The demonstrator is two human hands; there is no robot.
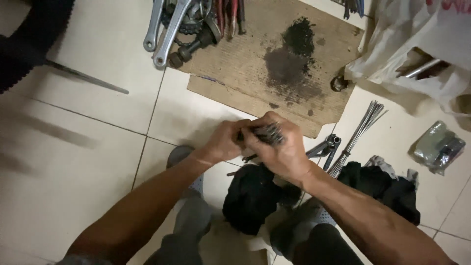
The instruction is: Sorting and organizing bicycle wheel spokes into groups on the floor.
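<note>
Two hands meet above the tiled floor (88, 162): left hand (223, 142) and right hand (282, 149), both curled shut around a blurred dark metal part (267, 132). Nearby: greasy cardboard (255, 59), crank arms (167, 29), spoke bundle (358, 132), black rag (250, 196).

Metal part (267, 132) mostly hidden within both hands, left hand (225, 141) and right hand (282, 149), its kind indeterminable; tyre (29, 39) cut off at left edge; crank arms (169, 27) truncated at top edge; contents of white plastic bag (417, 44) largely concealed.
</note>
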